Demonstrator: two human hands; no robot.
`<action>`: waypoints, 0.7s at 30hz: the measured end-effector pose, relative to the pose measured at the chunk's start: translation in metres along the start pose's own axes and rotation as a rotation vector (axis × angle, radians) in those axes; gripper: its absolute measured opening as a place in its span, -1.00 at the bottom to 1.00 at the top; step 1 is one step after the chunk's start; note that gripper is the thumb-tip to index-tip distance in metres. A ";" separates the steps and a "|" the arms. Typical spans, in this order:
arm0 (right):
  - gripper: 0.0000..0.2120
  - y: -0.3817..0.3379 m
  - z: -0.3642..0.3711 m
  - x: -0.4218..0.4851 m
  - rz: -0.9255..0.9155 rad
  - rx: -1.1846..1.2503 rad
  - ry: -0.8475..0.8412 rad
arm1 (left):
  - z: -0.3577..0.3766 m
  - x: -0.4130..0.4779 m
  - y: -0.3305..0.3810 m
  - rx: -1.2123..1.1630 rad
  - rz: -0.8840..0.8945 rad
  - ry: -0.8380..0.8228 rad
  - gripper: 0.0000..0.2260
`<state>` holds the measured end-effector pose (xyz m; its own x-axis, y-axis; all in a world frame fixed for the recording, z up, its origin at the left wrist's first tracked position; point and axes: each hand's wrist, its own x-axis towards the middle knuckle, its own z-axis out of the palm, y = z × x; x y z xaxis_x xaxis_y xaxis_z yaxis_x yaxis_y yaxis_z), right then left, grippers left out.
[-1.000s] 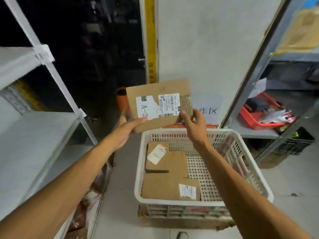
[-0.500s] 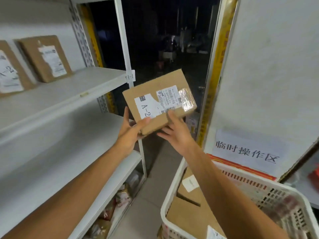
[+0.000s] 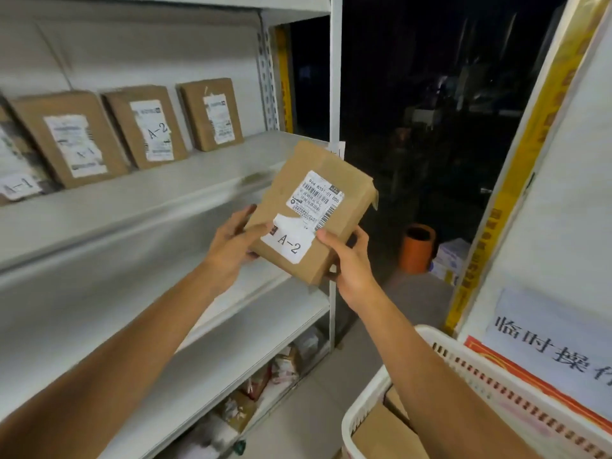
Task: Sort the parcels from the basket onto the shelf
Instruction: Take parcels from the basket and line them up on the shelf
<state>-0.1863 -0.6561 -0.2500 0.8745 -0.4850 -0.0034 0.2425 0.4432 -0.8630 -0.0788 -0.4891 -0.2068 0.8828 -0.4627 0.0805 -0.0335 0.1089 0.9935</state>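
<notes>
Partly done, with several boxes along the shelf's back edge and more in the basket. Holding the A-2 parcel in the air just off the front right corner, not yet placed. Gripped at its lower end, left hand and right hand with fingers curled round its edges.

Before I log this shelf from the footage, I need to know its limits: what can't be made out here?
Head view only:
- Leftmost shelf parcel: cut off by the left edge; only its A-1 tag shows.
- Rightmost shelf parcel: label print too small and blurred to read.
- Parcels in the basket: mostly hidden by the right forearm and bottom edge.
- Held parcel: back face hidden; fine print unreadable.
</notes>
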 end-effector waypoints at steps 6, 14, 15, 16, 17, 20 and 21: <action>-0.43 0.009 0.040 0.027 -0.007 -0.077 -0.055 | -0.042 0.006 0.014 0.220 0.079 0.024 -0.43; -0.61 0.007 0.103 0.086 -0.240 -0.200 -0.117 | -0.087 0.052 0.037 0.237 0.250 0.049 -0.34; -0.62 0.003 0.112 0.094 -0.263 -0.218 -0.124 | -0.092 0.061 0.041 0.236 0.268 0.052 -0.36; -0.63 -0.001 0.121 0.102 -0.288 -0.240 -0.124 | -0.096 0.070 0.047 0.233 0.277 0.058 -0.38; -0.63 -0.006 0.129 0.110 -0.311 -0.261 -0.118 | -0.100 0.078 0.053 0.230 0.285 0.062 -0.40; -0.66 -0.014 0.144 0.132 -0.344 -0.283 -0.089 | -0.109 0.103 0.066 0.166 0.267 0.052 -0.46; -0.65 -0.015 0.147 0.139 -0.353 -0.291 -0.076 | -0.112 0.112 0.068 0.144 0.244 0.052 -0.46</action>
<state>-0.0072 -0.6195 -0.1633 0.7908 -0.5066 0.3436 0.4122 0.0258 -0.9107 0.0700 -0.4352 -0.1395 0.8631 -0.3925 0.3178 -0.3105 0.0838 0.9469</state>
